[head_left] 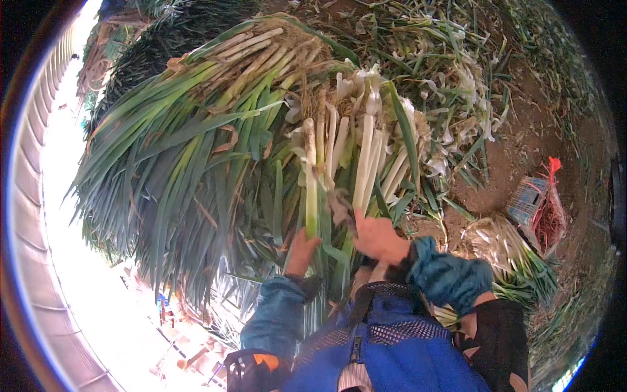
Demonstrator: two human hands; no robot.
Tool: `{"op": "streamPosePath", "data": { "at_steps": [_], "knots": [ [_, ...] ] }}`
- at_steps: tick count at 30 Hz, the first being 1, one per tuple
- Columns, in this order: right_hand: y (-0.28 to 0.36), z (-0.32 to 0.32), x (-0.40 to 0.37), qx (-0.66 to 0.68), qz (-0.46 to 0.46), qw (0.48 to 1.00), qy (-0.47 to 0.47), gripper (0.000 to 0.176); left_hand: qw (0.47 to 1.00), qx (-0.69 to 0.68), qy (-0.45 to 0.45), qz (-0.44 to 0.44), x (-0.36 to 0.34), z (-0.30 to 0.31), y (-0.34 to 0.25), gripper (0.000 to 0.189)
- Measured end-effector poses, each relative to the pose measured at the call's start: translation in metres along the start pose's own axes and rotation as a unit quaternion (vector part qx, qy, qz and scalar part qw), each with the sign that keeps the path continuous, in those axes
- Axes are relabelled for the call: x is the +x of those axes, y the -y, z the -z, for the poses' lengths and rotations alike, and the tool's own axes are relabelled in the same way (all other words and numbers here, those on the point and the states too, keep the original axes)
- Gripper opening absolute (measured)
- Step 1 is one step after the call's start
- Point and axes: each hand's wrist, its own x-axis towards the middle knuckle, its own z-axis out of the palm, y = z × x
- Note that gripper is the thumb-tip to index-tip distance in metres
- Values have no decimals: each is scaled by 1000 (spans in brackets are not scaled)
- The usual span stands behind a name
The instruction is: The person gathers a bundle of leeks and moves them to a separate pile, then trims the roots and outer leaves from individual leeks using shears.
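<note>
Low in the middle, my left hand (302,251) is wrapped round the green part of a leek (311,196), whose pale stem points away from me. To its right, my right hand (381,240) is closed at the end of a blurred brownish strip of leek skin (340,206), which runs toward that stem. Just beyond my hands lie several pale stripped leeks (368,153), roots outward. A large heap of untrimmed leeks (176,150) with long green leaves and brown roots spreads to the left.
Peelings and leaf scraps (450,85) cover the ground at the back right. A bundle of leeks (496,245) lies to the right, beside a bag with red netting (545,215). A ribbed pale wall (39,215) curves along the left edge.
</note>
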Motion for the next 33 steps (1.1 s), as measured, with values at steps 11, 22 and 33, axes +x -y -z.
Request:
{"op": "streamPosePath", "data": {
  "at_steps": [11,22,33],
  "knots": [
    [21,5,-46,19,-25,997,71,52,998,0,-19,-55,-10,-8,9,45],
    [0,6,49,-12,-27,998,-63,49,994,85,-57,-48,-10,-17,19,46],
    [5,39,58,25,-14,998,-49,50,996,19,-83,-22,-8,-1,-19,45]
  ]
}}
